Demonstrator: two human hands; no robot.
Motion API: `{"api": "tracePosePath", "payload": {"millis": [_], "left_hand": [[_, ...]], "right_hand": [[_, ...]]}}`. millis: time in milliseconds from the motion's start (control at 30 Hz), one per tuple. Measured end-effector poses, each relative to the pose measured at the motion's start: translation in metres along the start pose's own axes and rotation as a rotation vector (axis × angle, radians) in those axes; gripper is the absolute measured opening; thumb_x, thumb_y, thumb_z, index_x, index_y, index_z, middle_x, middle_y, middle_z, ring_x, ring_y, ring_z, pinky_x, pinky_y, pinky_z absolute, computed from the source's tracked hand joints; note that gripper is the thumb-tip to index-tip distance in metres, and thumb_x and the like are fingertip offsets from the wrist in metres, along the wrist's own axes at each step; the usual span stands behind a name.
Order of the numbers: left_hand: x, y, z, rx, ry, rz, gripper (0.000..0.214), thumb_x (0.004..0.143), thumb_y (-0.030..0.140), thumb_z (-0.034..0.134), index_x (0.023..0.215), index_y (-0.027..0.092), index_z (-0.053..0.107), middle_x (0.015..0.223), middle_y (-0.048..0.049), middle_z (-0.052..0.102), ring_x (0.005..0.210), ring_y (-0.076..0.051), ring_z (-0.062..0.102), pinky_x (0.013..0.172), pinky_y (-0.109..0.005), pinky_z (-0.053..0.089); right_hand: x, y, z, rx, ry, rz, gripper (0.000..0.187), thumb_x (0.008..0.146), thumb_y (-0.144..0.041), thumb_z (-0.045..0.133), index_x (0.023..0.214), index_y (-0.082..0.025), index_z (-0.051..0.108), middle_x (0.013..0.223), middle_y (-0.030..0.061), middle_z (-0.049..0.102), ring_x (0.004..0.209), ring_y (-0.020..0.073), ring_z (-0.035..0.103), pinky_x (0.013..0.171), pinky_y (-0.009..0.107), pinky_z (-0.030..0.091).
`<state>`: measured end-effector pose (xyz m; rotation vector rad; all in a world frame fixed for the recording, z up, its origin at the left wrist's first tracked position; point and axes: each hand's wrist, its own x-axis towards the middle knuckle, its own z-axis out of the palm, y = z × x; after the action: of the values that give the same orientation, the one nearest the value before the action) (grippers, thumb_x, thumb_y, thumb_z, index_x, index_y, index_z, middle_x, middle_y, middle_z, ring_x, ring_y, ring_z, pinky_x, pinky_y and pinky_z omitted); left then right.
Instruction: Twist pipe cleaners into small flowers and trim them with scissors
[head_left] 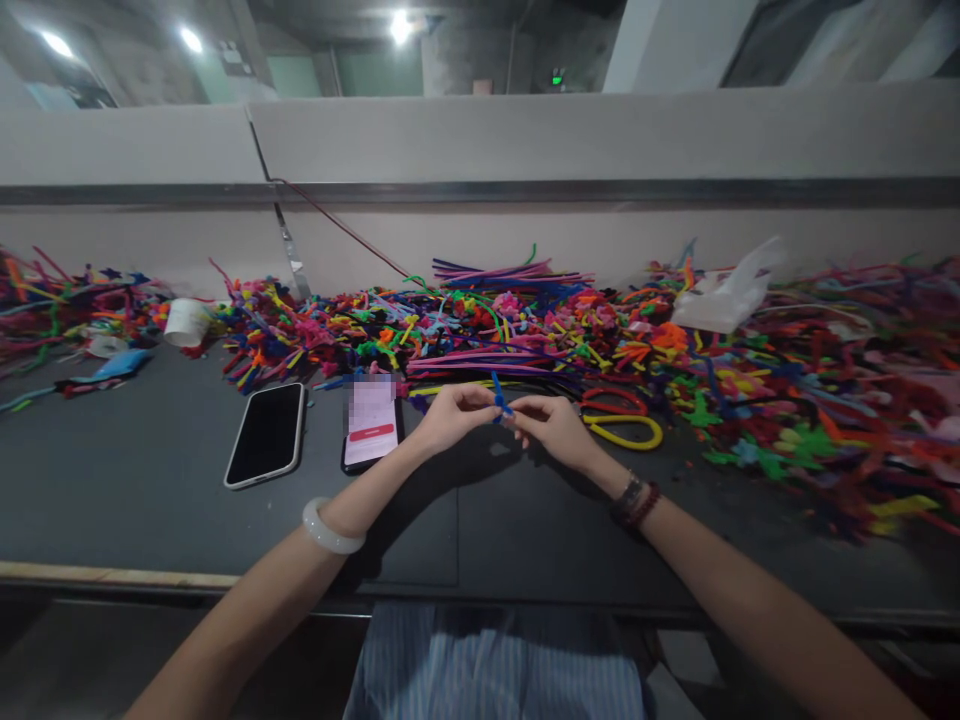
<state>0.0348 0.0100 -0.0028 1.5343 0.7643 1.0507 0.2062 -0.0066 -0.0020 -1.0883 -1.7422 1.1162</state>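
Observation:
Both of my hands meet over the dark table, pinching a short blue pipe cleaner (498, 392) between them. It looks bent or crossed, with one end pointing up. My left hand (459, 418) grips it from the left with thumb and forefinger. From the other side, my right hand (556, 428) pinches its lower right part. The fingertips hide some of its shape. Just beyond my right hand lie scissors with red and yellow handles (626, 432). Long pink and purple pipe cleaners (480, 362) lie behind my hands.
A dark-screened phone (265, 436) and a lit phone (372, 425) lie left of my hands on the table (150, 480). Heaps of colourful pipe cleaner pieces (292, 325) line the back and right. A paper cup (186, 322) and a clear plastic bag (727, 295) sit among them.

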Motion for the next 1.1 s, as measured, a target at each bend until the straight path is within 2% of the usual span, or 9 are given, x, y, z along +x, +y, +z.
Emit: {"api": "tracePosePath", "payload": {"millis": [167, 300, 567, 633, 767, 833, 900, 967, 1100], "left_hand": [[-0.001, -0.003, 0.000, 0.172, 0.038, 0.057, 0.023, 0.067, 0.030, 0.061, 0.078, 0.010, 0.065, 0.075, -0.0056, 0.066, 0.067, -0.014, 0.059, 0.064, -0.024, 0.044], [0.000, -0.005, 0.000, 0.208, 0.043, 0.083, 0.024, 0.068, 0.031, 0.060, 0.078, 0.010, 0.065, 0.075, -0.0054, 0.066, 0.066, -0.013, 0.059, 0.063, -0.023, 0.045], [-0.003, 0.000, 0.000, 0.386, 0.019, 0.124, 0.019, 0.069, 0.026, 0.057, 0.075, 0.011, 0.066, 0.075, -0.0051, 0.066, 0.068, -0.013, 0.059, 0.062, -0.021, 0.044], [-0.003, -0.003, 0.000, 0.387, 0.029, 0.091, 0.020, 0.069, 0.027, 0.056, 0.073, 0.010, 0.066, 0.072, -0.0047, 0.065, 0.065, -0.013, 0.058, 0.060, -0.021, 0.043], [0.000, -0.011, 0.001, 0.359, 0.033, 0.000, 0.020, 0.068, 0.028, 0.056, 0.067, 0.010, 0.065, 0.065, -0.0027, 0.062, 0.061, -0.012, 0.055, 0.057, -0.021, 0.041], [0.001, -0.012, 0.000, 0.314, 0.027, -0.031, 0.019, 0.067, 0.028, 0.057, 0.065, 0.010, 0.064, 0.062, -0.0016, 0.060, 0.059, -0.011, 0.054, 0.057, -0.021, 0.040], [0.002, -0.010, 0.000, 0.225, 0.027, -0.072, 0.019, 0.066, 0.029, 0.059, 0.066, 0.010, 0.063, 0.060, -0.0006, 0.059, 0.058, -0.010, 0.052, 0.058, -0.021, 0.040], [0.003, -0.007, -0.001, 0.091, 0.025, -0.112, 0.019, 0.065, 0.030, 0.061, 0.067, 0.010, 0.063, 0.060, 0.0001, 0.058, 0.058, -0.009, 0.052, 0.060, -0.021, 0.040], [0.003, -0.003, -0.001, -0.209, 0.014, -0.198, 0.018, 0.062, 0.027, 0.066, 0.067, 0.011, 0.061, 0.065, 0.0001, 0.058, 0.061, -0.007, 0.053, 0.067, -0.021, 0.042]], "right_hand": [[0.002, 0.001, 0.001, 0.061, -0.029, 0.047, 0.027, 0.069, -0.038, 0.059, 0.070, -0.011, 0.061, 0.057, 0.0013, 0.058, 0.047, 0.0088, 0.053, 0.047, 0.022, 0.045], [0.003, 0.003, 0.001, 0.132, -0.044, 0.070, 0.027, 0.068, -0.038, 0.061, 0.068, -0.011, 0.061, 0.058, 0.0018, 0.058, 0.048, 0.0093, 0.054, 0.048, 0.023, 0.047], [0.002, 0.004, 0.000, 0.050, -0.067, 0.079, 0.025, 0.070, -0.037, 0.058, 0.067, -0.012, 0.059, 0.054, 0.0016, 0.057, 0.046, 0.0109, 0.054, 0.048, 0.025, 0.046], [0.000, 0.003, 0.001, -0.069, -0.038, 0.023, 0.022, 0.073, -0.033, 0.055, 0.066, -0.012, 0.058, 0.053, 0.0016, 0.057, 0.046, 0.0115, 0.054, 0.048, 0.025, 0.045], [-0.005, 0.001, 0.006, -0.459, 0.096, -0.234, 0.018, 0.075, -0.023, 0.050, 0.062, -0.014, 0.059, 0.058, 0.0037, 0.058, 0.055, 0.0136, 0.054, 0.054, 0.026, 0.041], [-0.005, 0.000, 0.007, -0.514, 0.128, -0.291, 0.017, 0.075, -0.021, 0.050, 0.064, -0.015, 0.061, 0.062, 0.0047, 0.060, 0.058, 0.0142, 0.054, 0.056, 0.026, 0.041], [-0.003, 0.000, 0.005, -0.386, 0.102, -0.219, 0.016, 0.076, -0.025, 0.051, 0.070, -0.015, 0.063, 0.063, 0.0043, 0.061, 0.055, 0.0133, 0.054, 0.054, 0.026, 0.042], [0.000, -0.001, 0.000, -0.163, 0.021, -0.081, 0.019, 0.074, -0.031, 0.055, 0.076, -0.014, 0.063, 0.062, 0.0030, 0.060, 0.051, 0.0123, 0.054, 0.051, 0.025, 0.044], [0.005, -0.003, -0.011, 0.163, -0.124, 0.106, 0.026, 0.067, -0.037, 0.063, 0.076, -0.013, 0.064, 0.064, 0.0031, 0.061, 0.055, 0.0115, 0.055, 0.051, 0.024, 0.045]]}}
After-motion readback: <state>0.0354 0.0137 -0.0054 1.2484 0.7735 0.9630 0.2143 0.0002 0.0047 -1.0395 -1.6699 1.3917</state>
